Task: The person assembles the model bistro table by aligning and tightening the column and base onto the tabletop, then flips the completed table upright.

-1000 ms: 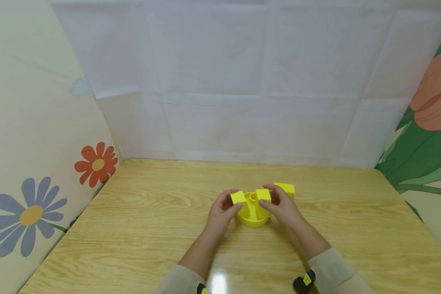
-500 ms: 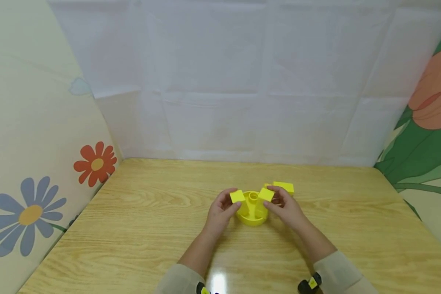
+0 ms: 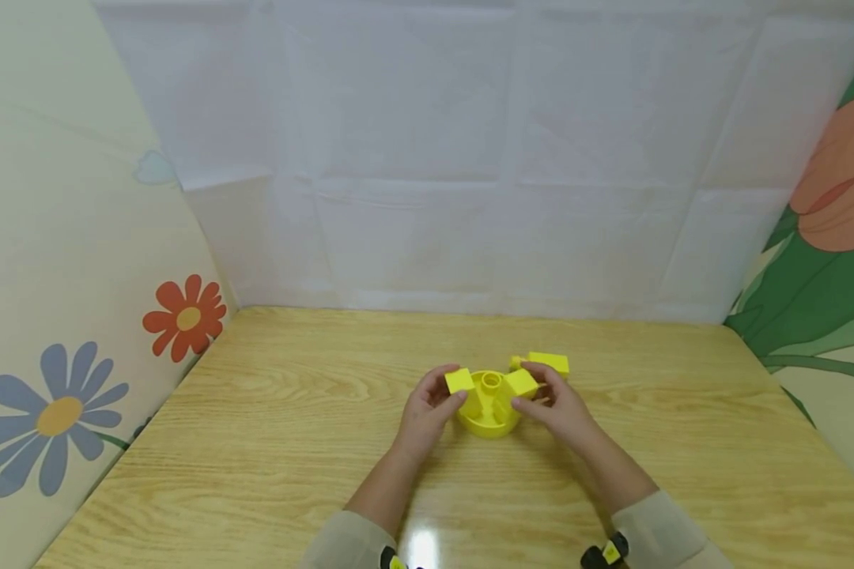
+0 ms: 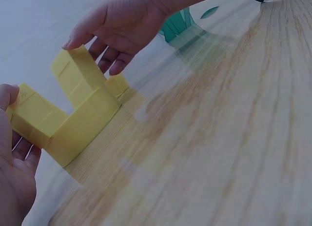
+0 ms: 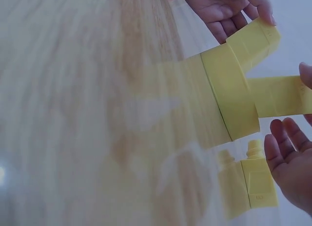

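A round yellow tray (image 3: pixel 489 427) with a raised ring in its middle sits on the wooden table. Two yellow rectangular blocks stand up from it, leaning outward. My left hand (image 3: pixel 425 415) holds the left block (image 3: pixel 460 381) between thumb and fingers. On the other side, my right hand (image 3: pixel 558 403) grips the top of the right block (image 3: pixel 521 385), thumb in front and fingers behind. From the right wrist, both blocks jut from the tray (image 5: pixel 229 92), and the right hand (image 5: pixel 295 167) is partly cut off. The blocks' lower ends are hidden inside the tray.
A third yellow block (image 3: pixel 549 363) with a round ridged neck lies behind the right hand, close to its fingers. The wooden table (image 3: pixel 270 411) meets a white sheet (image 3: pixel 413 237) at the back. Flower-printed panels flank both sides.
The right hand has shifted slightly right, and the block in it has swung from nearly upright to a rightward tilt. More of the third block's neck shows. The left hand has barely moved.
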A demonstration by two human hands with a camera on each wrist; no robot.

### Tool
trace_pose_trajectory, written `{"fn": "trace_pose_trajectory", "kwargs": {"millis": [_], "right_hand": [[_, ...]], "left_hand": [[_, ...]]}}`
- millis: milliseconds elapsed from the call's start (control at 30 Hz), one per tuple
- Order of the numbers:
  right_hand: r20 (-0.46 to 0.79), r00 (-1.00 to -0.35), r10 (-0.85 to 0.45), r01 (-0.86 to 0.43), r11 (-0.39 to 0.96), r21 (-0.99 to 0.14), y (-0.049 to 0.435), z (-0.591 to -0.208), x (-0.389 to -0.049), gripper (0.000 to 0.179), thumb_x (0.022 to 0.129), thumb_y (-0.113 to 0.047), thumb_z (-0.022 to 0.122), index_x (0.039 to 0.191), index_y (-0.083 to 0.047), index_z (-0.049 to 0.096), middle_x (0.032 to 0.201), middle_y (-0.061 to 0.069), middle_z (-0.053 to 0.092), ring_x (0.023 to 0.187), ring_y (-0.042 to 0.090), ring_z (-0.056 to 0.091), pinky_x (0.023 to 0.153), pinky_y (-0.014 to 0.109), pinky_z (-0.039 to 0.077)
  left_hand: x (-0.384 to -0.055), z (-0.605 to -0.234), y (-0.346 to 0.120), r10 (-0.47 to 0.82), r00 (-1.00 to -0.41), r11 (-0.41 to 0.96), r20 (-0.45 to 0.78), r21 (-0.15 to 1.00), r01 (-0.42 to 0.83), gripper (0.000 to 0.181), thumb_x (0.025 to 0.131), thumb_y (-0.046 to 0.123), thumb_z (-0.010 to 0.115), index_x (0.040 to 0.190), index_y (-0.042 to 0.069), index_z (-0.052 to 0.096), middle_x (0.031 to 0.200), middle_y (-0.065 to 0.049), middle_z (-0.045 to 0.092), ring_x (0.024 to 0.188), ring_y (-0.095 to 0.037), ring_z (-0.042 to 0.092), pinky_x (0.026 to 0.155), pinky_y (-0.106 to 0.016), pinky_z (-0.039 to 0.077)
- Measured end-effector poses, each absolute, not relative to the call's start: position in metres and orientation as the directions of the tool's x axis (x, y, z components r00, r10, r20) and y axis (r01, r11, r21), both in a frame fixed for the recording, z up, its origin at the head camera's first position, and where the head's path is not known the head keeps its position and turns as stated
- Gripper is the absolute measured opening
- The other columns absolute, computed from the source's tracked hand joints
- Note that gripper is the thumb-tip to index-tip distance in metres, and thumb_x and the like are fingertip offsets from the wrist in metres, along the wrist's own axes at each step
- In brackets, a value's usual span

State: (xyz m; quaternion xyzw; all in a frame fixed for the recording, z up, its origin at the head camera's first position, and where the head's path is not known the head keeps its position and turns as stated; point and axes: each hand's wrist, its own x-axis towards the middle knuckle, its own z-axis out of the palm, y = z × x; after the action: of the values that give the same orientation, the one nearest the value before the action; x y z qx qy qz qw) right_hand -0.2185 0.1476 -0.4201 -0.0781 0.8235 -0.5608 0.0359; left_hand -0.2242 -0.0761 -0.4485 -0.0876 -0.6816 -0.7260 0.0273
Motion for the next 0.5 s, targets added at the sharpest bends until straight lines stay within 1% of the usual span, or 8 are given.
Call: {"fn": "trace_pose_trajectory", "kwargs": {"millis": [100,167,233,267,333,433,500], "right_hand": [[0.044,-0.985,-0.164,-0.097,0.326,-0.94,0.15,-0.422,-0.217,0.058,0.092,-0.016,0.069,0.142,-0.004,0.044,0.135,0.021,0.052,0.113,0.03,0.056,0.091,0.033,0.053],[0.051,-0.984,-0.168,-0.101,0.304,-0.947,0.152,-0.423,-0.216,0.054,0.093,-0.014,0.066,0.141,-0.001,0.043,0.137,0.023,0.053,0.121,0.034,0.055,0.1,0.038,0.05],[0.055,-0.984,-0.169,-0.103,0.284,-0.953,0.154,-0.423,-0.215,0.051,0.095,-0.012,0.064,0.14,0.001,0.044,0.137,0.023,0.053,0.126,0.035,0.053,0.105,0.038,0.048],[0.059,-0.984,-0.17,-0.105,0.276,-0.955,0.155,-0.423,-0.214,0.049,0.095,-0.012,0.063,0.139,0.002,0.044,0.137,0.024,0.054,0.127,0.035,0.053,0.105,0.036,0.047],[0.066,-0.983,-0.17,-0.109,0.26,-0.959,0.156,-0.423,-0.213,0.046,0.096,-0.01,0.061,0.137,0.003,0.045,0.134,0.025,0.056,0.124,0.033,0.055,0.102,0.029,0.048],[0.073,-0.983,-0.17,-0.113,0.239,-0.965,0.159,-0.423,-0.212,0.044,0.096,-0.009,0.06,0.136,0.004,0.046,0.131,0.025,0.057,0.116,0.023,0.058,0.094,0.018,0.049],[0.081,-0.981,-0.175,-0.122,0.237,-0.964,0.16,-0.423,-0.211,0.044,0.096,-0.008,0.061,0.135,0.005,0.047,0.128,0.024,0.058,0.11,0.017,0.059,0.09,0.015,0.049]], "left_hand": [[-0.225,-0.449,-0.076,0.082,-0.983,-0.064,0.164,0.985,0.159,0.041,0.091,0.001,0.064,0.131,0.001,0.055,0.122,-0.018,0.059,0.102,-0.012,0.055,0.087,-0.016,0.048],[-0.225,-0.45,-0.076,0.081,-0.984,-0.063,0.161,0.986,0.156,0.041,0.091,0.002,0.064,0.131,0.001,0.055,0.122,-0.017,0.059,0.102,-0.012,0.055,0.087,-0.016,0.048],[-0.226,-0.45,-0.076,0.083,-0.984,-0.061,0.16,0.986,0.155,0.041,0.091,0.002,0.064,0.131,0.002,0.055,0.122,-0.018,0.059,0.102,-0.012,0.055,0.087,-0.016,0.048],[-0.226,-0.45,-0.076,0.083,-0.984,-0.06,0.16,0.986,0.155,0.041,0.091,0.002,0.064,0.131,0.002,0.055,0.123,-0.018,0.059,0.102,-0.012,0.055,0.087,-0.016,0.048],[-0.226,-0.45,-0.076,0.083,-0.984,-0.067,0.159,0.986,0.153,0.041,0.091,0.002,0.064,0.131,0.002,0.055,0.123,-0.018,0.059,0.103,-0.012,0.055,0.088,-0.016,0.048],[-0.226,-0.451,-0.076,0.08,-0.984,-0.075,0.161,0.985,0.155,0.042,0.091,0.001,0.064,0.131,0.001,0.055,0.122,-0.017,0.059,0.103,-0.012,0.055,0.088,-0.015,0.048],[-0.226,-0.451,-0.076,0.078,-0.984,-0.078,0.159,0.985,0.153,0.042,0.091,0.0,0.064,0.131,0.0,0.055,0.122,-0.017,0.059,0.103,-0.012,0.055,0.088,-0.015,0.048]]}}
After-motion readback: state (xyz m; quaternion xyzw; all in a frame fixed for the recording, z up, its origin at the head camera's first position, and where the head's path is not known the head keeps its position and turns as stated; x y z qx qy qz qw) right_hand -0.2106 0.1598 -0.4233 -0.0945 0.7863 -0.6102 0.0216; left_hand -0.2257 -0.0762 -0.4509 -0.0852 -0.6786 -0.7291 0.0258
